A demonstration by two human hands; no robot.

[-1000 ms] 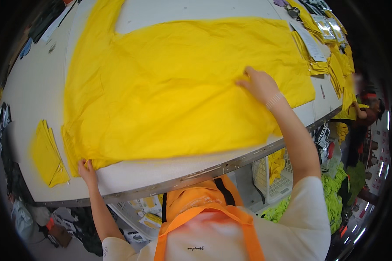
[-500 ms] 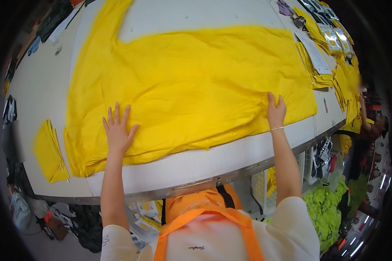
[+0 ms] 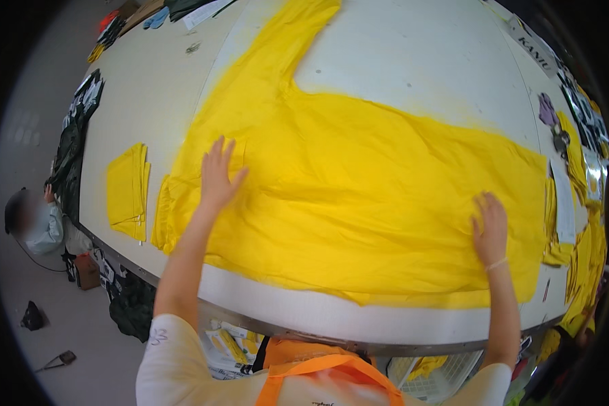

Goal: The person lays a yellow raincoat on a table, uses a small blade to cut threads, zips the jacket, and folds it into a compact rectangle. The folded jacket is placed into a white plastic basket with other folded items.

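A large yellow garment (image 3: 372, 183), thin and creased, lies spread across the white table (image 3: 413, 61). One long sleeve (image 3: 277, 40) stretches away toward the far edge. My left hand (image 3: 218, 177) rests over its left part with fingers spread and the thumb apart, holding nothing. Over the right part is my right hand (image 3: 488, 230), its fingers slightly bent and apart, slightly blurred, with no cloth gathered in it. Small folds run through the fabric between the two hands.
Folded yellow pieces (image 3: 127, 196) lie left of the garment. More yellow stacks with a white paper sheet (image 3: 563, 203) and a purple glove (image 3: 547, 108) line the right side. White baskets (image 3: 440, 375) stand under the front edge. Another person (image 3: 37, 220) is at the far left.
My view has swung left, so the garment appears farther right. My right hand has let go of the pinched cloth and its fingers have opened. The cloth's front part lies flatter.
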